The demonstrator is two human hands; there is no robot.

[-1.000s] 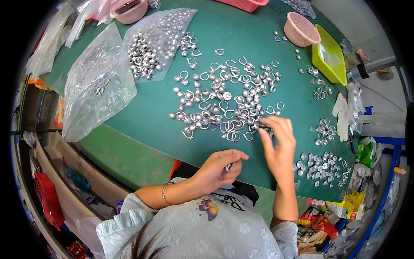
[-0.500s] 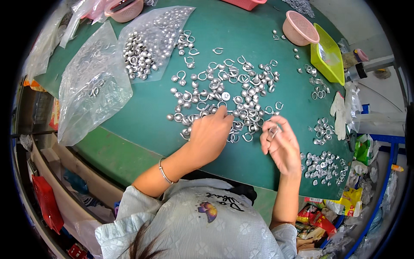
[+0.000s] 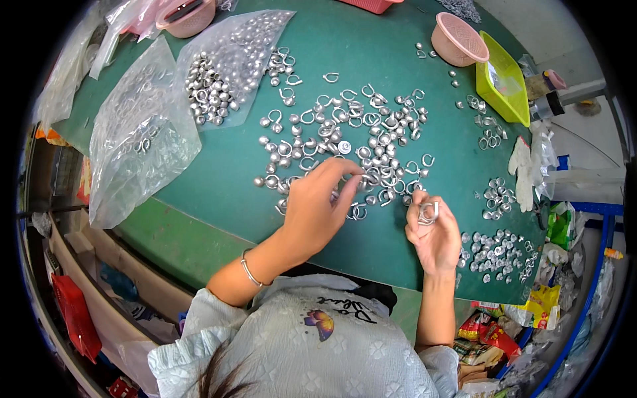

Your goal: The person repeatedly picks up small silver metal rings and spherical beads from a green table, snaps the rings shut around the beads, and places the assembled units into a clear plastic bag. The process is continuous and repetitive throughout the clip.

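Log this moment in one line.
left hand: at scattered silvery metal rings; right hand: holds silvery metal ring; surface: green tabletop

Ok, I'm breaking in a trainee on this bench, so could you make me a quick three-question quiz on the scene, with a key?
1. Multiple choice: what does the right hand hold?
a) a basket
b) a ring
c) a plastic bag

2. True or false: the left hand is at the spread of metal parts, and a bracelet circles that wrist.

3. Fill in the blank: seen from the person's place, the white glove lies near the ____ edge of the table.

Key: 1 b; 2 true; 3 right.
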